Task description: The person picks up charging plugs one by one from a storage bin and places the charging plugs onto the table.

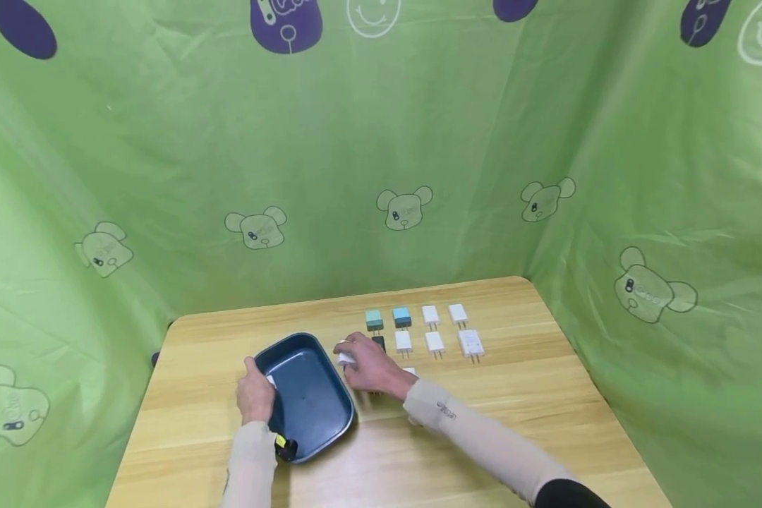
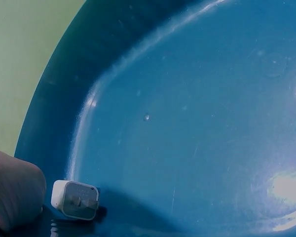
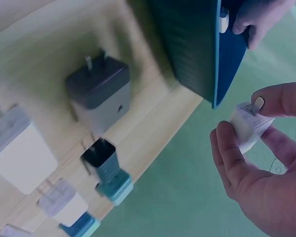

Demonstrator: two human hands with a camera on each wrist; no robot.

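My left hand (image 1: 255, 395) grips the left rim of a dark blue plastic tray (image 1: 330, 446), its thumb over the edge. Inside the tray, close to that thumb, sits a white charger plug (image 2: 79, 200), small in the head view. Just off the tray's right side, my right hand (image 1: 373, 365) pinches another white charger plug (image 3: 249, 123) between thumb and fingers, a metal prong showing by the thumb. Behind the right hand lies a black charger plug (image 1: 379, 343), partly hidden. In the right wrist view, a dark grey charger plug (image 3: 99, 94) rests on the table with prongs upward.
Rows of charger plugs lie on the wooden table (image 1: 514, 423): a green one (image 1: 373, 319), a blue one (image 1: 402, 316) and several white ones, including a larger one (image 1: 470, 343) on the right. Green printed cloth (image 1: 330, 261) hangs around the table's back and sides.
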